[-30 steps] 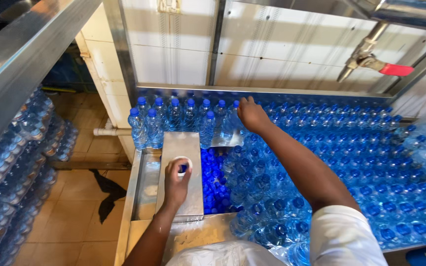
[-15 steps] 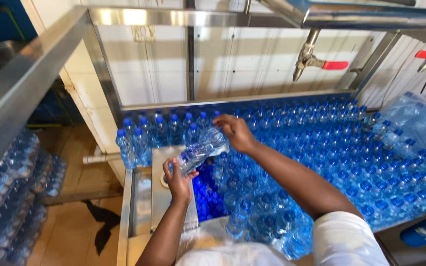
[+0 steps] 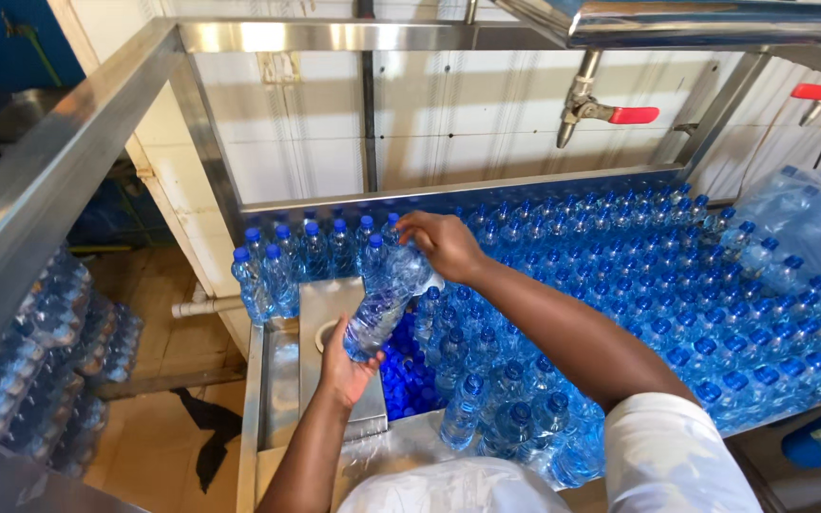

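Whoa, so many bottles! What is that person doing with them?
A person is holding one clear water bottle tilted over a metal table. The right hand grips its upper end and the left hand cups its lower end. All around stand hundreds of blue-capped bottles, packed close together. Wrapped packs of bottles are stacked on the left.

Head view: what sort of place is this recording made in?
Probably a small water-bottling plant. A steel table is crowded with blue-capped bottles, red-handled valves hang on pipes above, and wrapped bottle packs are stacked on the floor. Both hands, left and right, hold one bottle.
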